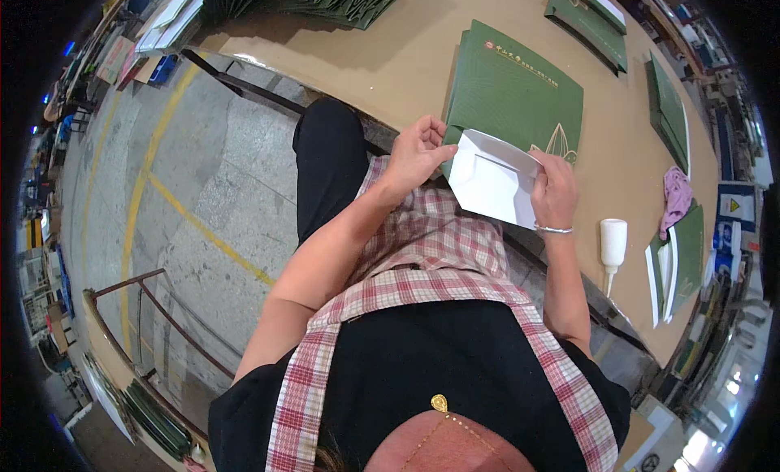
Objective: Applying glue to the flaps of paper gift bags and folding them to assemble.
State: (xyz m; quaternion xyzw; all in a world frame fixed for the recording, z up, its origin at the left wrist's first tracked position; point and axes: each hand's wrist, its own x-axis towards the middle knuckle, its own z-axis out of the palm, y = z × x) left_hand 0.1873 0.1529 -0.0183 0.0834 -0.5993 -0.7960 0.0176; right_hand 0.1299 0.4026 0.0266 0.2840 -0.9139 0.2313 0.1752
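Observation:
A green paper bag (512,86) with gold line printing lies at the table's near edge. Its end facing me is folded open, and the white inside of the flaps (494,178) shows. My left hand (418,153) is closed on the bag's left corner, thumb along the flap's edge. At the opposite corner my right hand (556,189) grips the right side of the white flap between thumb and fingers. Some fingertips of both hands are hidden behind the paper.
On the table to the right stand a white squeeze bottle (613,248), nozzle toward me, and a pink cloth (676,197) by more green bags (668,114). Dark green folded bags (325,1) are heaped at the far left. A metal frame (150,326) stands at lower left.

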